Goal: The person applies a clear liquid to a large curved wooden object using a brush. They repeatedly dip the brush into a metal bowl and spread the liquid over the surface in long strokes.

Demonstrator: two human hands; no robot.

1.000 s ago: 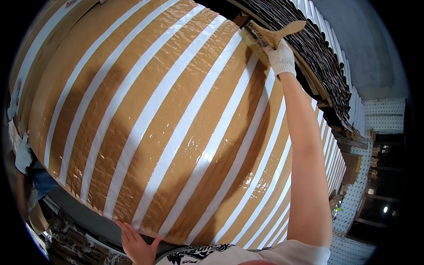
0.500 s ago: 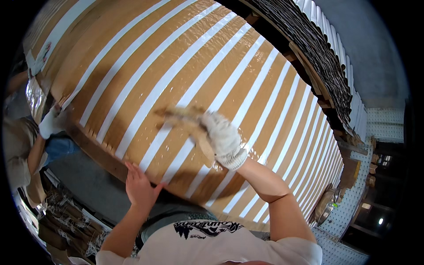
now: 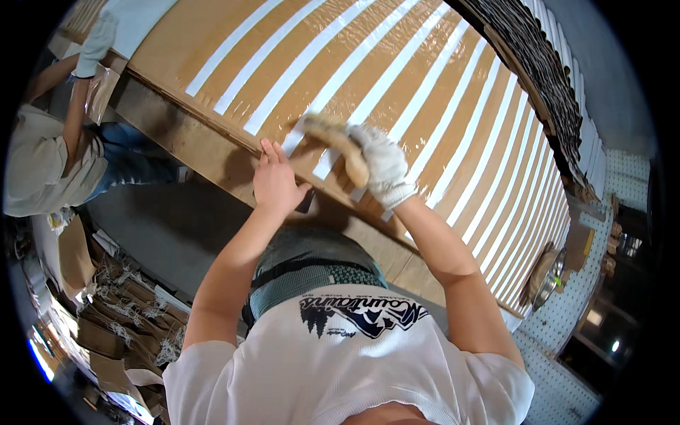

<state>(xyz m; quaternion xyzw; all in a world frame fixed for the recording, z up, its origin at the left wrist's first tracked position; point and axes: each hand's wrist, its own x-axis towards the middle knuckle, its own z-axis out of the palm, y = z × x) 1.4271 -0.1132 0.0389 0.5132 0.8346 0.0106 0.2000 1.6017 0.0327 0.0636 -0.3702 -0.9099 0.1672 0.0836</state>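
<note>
My right hand (image 3: 382, 159), in a white knit glove, grips a brush (image 3: 333, 132) with a curved wooden handle. The brush rests on brown sheets (image 3: 248, 78) crossed by white strips, whose surface looks wet and shiny; its bristles are blurred by motion. My bare left hand (image 3: 278, 180) lies at the near edge of these sheets, fingers stretched out over the edge and thumb apart. A small dark object (image 3: 304, 200) shows beside that thumb; I cannot tell what it is.
A co-worker stands at the left, a white-gloved hand (image 3: 98, 42) at the sheets' far left end. A metal bowl (image 3: 547, 280) sits at the right. Stacked dark sheets (image 3: 531, 64) line the far side. Bundled brown pieces with white strings (image 3: 120, 319) lie at lower left.
My right hand has drawn the brush toward the near edge. The co-worker's gloved hand has moved up and away along the left end. The whole view has shifted, showing more of the near edge.
</note>
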